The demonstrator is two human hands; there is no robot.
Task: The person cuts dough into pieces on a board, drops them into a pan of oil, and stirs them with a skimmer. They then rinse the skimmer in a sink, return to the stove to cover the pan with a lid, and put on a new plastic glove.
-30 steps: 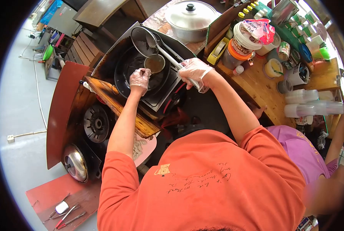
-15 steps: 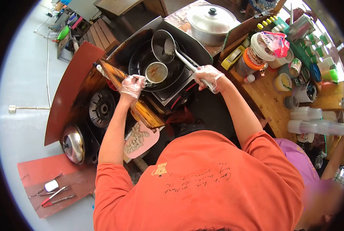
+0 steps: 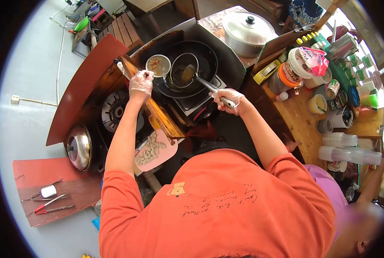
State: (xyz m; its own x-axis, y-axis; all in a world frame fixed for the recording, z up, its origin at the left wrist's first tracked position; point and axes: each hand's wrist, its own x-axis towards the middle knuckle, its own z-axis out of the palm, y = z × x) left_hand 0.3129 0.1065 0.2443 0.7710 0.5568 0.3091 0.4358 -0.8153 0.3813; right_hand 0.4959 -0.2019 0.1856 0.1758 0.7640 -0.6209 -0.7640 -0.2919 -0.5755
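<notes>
My left hand [image 3: 140, 84], in a clear plastic glove, is closed on a small round strainer [image 3: 159, 64] with brownish bits in it; its handle is hidden by my fingers. This strainer overlaps the left rim of a black wok [image 3: 205, 53] on a stove. My gloved right hand [image 3: 227, 101] grips the long metal handle of a larger round strainer [image 3: 196, 64]. Its ring lies over the wok's middle, beside the small strainer, and a pale brown patch shows through it. Dark liquid glints in the wok.
A wooden board [image 3: 165, 120] stands along the wok's left side. Left of it are a second burner [image 3: 114, 111] and a domed lid [image 3: 79, 148]. A pink tray [image 3: 168, 150] holds pale pieces. A lidded pot [image 3: 248, 34] sits behind; tubs [image 3: 297, 60] crowd the right counter.
My left hand has carried the small strainer left and away from me, to the wok's rim. My right hand has brought the larger strainer nearer to me over the wok.
</notes>
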